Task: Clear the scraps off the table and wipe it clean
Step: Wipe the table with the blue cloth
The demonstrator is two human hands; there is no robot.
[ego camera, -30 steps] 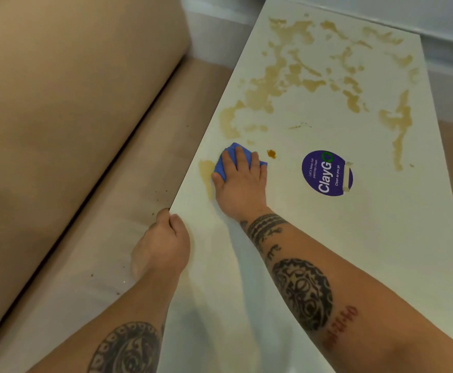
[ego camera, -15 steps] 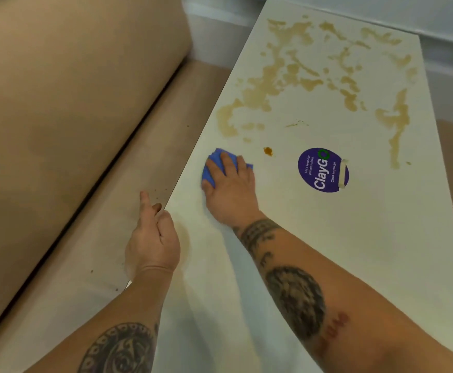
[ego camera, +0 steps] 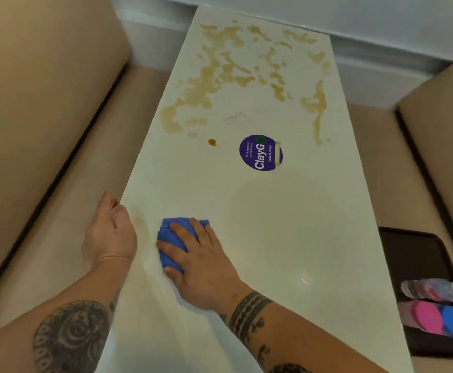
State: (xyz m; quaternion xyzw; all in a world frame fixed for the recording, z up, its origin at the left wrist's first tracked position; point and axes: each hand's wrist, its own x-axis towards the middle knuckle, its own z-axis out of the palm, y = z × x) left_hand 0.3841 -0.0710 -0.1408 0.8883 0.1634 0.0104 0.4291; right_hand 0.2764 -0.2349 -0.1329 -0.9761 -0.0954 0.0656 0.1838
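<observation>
A folded blue cloth lies on the near left part of the white tabletop, a short way in from its left edge. The right hand presses flat on top of it — fingers spread and stretched forward, palm down, the thumb along the cloth's near left side. It does not clutch the cloth; it pins it to the surface under an open palm.

The left hand sits at the tabletop's left edge, just beside the cloth. Its fingers are loosely curled and partly open, holding nothing; whether it touches the edge cannot be told. Between the two hands a faint pale smear shows on the surface.

Farther up, a small brown blob lies near a round purple sticker reading "ClayGo". Beyond these, tan spill stains spread over the far half of the tabletop — a separate streak runs down near the right edge.

Beige bench seats flank both sides. On the right seat rests a dark tray carrying pink, blue and green round pieces, somewhat blurred.
</observation>
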